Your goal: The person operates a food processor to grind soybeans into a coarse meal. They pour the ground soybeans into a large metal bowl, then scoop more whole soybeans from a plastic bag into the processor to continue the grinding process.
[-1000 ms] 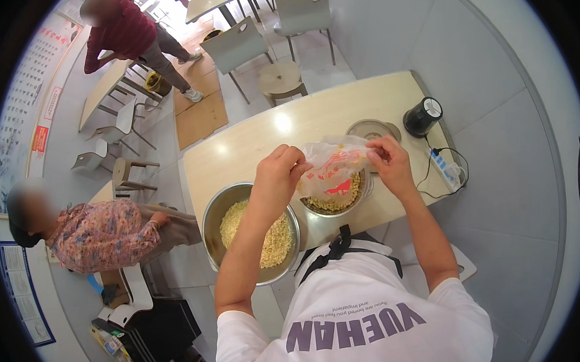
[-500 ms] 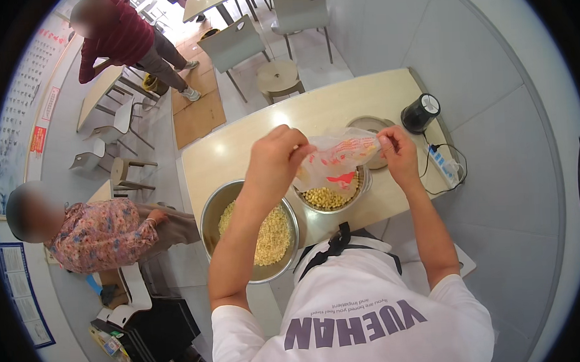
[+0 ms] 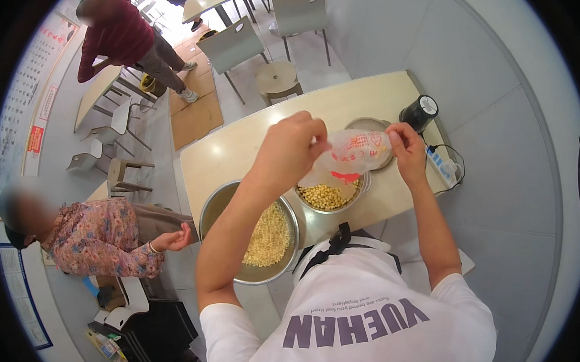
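Note:
Above the table I hold a clear plastic bag with red print, stretched between both hands. My left hand pinches its left end, and my right hand pinches the right end. Beneath the bag stands a metal pot with round yellow beans in it; the bag covers its far part. To the left, a large steel bowl contains pale yellow chopped grains. My left forearm passes over this bowl and hides part of it.
A round metal lid lies on the table behind the bag. At right are a black cylindrical appliance and a power strip with a cord. A person in a floral top stands left; another stands farther back. Chairs stand beyond.
My left hand has risen and shifted right, and the bag has moved right between my hands. The person in the floral top has stretched a hand out toward the large bowl.

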A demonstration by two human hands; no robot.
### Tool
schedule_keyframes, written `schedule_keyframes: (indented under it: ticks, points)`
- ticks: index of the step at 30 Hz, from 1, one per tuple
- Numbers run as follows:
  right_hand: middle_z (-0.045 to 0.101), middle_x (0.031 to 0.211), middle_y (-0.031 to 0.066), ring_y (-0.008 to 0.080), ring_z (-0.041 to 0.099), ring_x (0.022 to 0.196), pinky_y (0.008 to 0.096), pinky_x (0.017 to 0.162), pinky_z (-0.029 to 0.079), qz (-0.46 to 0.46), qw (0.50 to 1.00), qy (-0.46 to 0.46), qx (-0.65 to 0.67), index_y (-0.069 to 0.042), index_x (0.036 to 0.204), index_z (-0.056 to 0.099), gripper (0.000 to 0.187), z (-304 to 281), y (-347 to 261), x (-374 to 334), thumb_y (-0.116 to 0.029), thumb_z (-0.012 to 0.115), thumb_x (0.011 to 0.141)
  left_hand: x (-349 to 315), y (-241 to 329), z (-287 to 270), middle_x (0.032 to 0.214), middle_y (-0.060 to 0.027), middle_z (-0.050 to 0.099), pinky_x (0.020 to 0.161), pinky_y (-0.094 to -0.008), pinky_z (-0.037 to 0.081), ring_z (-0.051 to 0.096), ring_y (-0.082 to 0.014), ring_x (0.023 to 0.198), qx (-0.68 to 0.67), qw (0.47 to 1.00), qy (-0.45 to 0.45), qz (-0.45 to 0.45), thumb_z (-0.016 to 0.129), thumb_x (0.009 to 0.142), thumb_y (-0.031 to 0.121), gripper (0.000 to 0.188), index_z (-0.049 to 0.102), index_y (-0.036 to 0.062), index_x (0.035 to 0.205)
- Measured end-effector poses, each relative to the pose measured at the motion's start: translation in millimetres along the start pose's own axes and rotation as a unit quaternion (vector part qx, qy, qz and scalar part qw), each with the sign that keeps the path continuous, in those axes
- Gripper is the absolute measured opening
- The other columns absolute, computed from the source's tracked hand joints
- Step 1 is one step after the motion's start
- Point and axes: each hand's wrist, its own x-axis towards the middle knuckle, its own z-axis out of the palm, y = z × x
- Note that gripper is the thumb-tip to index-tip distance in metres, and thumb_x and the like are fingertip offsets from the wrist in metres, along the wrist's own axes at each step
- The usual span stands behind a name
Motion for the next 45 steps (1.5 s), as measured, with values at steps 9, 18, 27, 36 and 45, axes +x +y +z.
schedule_keyframes:
  ticks: [9, 18, 27, 36, 45]
  points:
    - [0.053, 0.078, -0.0040, 0.0031, 0.044, 0.062, 0.0189, 0.055, 0.037, 0.053, 0.997, 0.020, 0.054, -0.007, 0.099, 0.057, 0.013, -8.4, 34.5, -4.0, -0.018, 0.052, 0.104, -26.7, -39.6, -0.3, 0.087, -0.0105, 0.060, 0.065, -0.0351, 0.050, 0.062, -0.0260, 0.077, 0.038, 0.999, -0.014, 0.004, 0.068, 0.084, -0.001, 0.009, 0.063, 0.0021, 0.090]
    - [0.054, 0.080, -0.0038, 0.0040, 0.049, 0.070, 0.0187, 0.062, 0.040, 0.068, 0.995, 0.073, 0.004, -0.004, 0.099, 0.061, 0.013, 2.4, 52.8, -13.2, -0.016, 0.056, 0.102, -47.8, -60.1, 15.0, 0.086, -0.0117, 0.062, 0.064, -0.0351, 0.048, 0.060, -0.0270, 0.071, 0.016, 0.999, 0.035, -0.015, 0.069, 0.085, 0.002, 0.010, 0.060, 0.0025, 0.090]
    - [0.059, 0.083, 0.0007, 0.0076, 0.052, 0.072, 0.0218, 0.066, 0.043, -0.026, 0.994, 0.068, -0.080, -0.001, 0.092, 0.065, 0.011, -1.9, 4.3, -14.5, -0.011, 0.063, 0.096, -55.6, -54.7, 15.5, 0.083, -0.0086, 0.060, 0.064, -0.0285, 0.048, 0.059, -0.0176, 0.069, -0.033, 0.997, 0.072, -0.016, 0.067, 0.084, -0.006, 0.012, 0.061, 0.0004, 0.092]
    - [0.055, 0.074, -0.0029, 0.0051, 0.044, 0.062, 0.0217, 0.055, 0.035, -0.096, 0.990, 0.052, -0.087, -0.002, 0.086, 0.063, 0.015, 6.7, -41.5, -16.5, -0.014, 0.069, 0.094, -71.3, -72.6, -3.1, 0.072, -0.0021, 0.059, 0.061, -0.0237, 0.044, 0.051, -0.0089, 0.066, -0.072, 0.986, 0.124, -0.090, 0.070, 0.088, 0.001, 0.010, 0.060, -0.0004, 0.088]
    - [0.056, 0.071, -0.0037, 0.0037, 0.044, 0.061, 0.0214, 0.053, 0.037, -0.094, 0.990, 0.042, -0.101, -0.003, 0.085, 0.063, 0.016, 22.8, -61.0, -20.8, -0.015, 0.072, 0.092, -91.0, -84.8, -14.4, 0.071, 0.0004, 0.057, 0.059, -0.0223, 0.041, 0.048, -0.0070, 0.064, -0.112, 0.978, 0.141, -0.105, 0.071, 0.089, 0.005, 0.012, 0.061, -0.0003, 0.088]
